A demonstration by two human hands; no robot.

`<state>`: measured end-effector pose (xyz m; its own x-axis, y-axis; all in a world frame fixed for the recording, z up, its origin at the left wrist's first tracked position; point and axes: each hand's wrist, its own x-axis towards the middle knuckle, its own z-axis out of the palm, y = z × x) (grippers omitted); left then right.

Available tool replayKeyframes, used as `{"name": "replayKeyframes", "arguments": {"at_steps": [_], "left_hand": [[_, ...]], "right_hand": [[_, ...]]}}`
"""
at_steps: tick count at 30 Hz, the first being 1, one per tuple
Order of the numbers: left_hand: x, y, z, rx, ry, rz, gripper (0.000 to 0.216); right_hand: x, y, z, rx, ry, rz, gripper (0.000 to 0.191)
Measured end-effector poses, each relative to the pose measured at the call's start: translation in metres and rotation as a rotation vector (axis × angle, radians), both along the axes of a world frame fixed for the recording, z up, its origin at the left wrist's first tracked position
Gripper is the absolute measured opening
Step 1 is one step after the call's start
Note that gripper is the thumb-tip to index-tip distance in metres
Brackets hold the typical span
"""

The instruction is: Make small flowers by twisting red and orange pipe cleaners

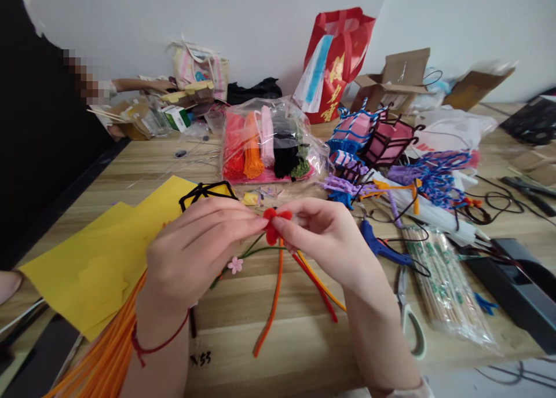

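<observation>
Between both hands is a small red pipe-cleaner flower (pixel 273 233), held up over the table. My left hand (pixel 204 241) pinches its left edge, and my right hand (pixel 324 236) grips its right side between thumb and fingers. Beneath them lie an orange pipe cleaner (pixel 274 305), a red one (pixel 319 294) and a yellow one (pixel 325 285). Green stems lie behind my left fingers, beside a small pink flower (pixel 235 265). A black pipe-cleaner frame (pixel 208 190) shows just past my left hand, partly covered by it.
Yellow sheets (pixel 104 265) and a bundle of orange pipe cleaners (pixel 108 340) lie left. A bag of coloured pipe cleaners (pixel 264 143) sits behind. On the right are a blue glue gun (pixel 382 244), scissors (pixel 410 322) and wrapped sticks (pixel 447 288). Another person's arm (pixel 141 85) reaches in far left.
</observation>
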<state>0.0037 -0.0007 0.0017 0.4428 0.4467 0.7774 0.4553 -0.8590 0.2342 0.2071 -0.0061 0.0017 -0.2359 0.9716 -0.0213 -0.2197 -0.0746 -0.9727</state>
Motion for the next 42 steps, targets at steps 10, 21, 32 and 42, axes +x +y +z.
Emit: {"name": "replayKeyframes", "arguments": {"at_steps": [10,21,32,42], "left_hand": [[0.008,0.006,-0.011,0.084,-0.083,0.1,0.026],[0.003,0.006,-0.005,0.002,-0.032,0.053,0.022],[0.003,0.008,-0.007,-0.092,0.006,0.012,0.024],[0.01,0.005,-0.007,0.024,-0.182,0.163,0.018]], "right_hand": [[-0.006,0.004,-0.006,0.054,0.137,-0.136,0.018],[-0.004,0.001,-0.009,0.109,0.086,-0.141,0.011],[-0.006,0.001,-0.01,0.069,0.071,-0.143,0.01],[-0.006,0.007,-0.006,0.051,0.175,-0.165,0.015]]}}
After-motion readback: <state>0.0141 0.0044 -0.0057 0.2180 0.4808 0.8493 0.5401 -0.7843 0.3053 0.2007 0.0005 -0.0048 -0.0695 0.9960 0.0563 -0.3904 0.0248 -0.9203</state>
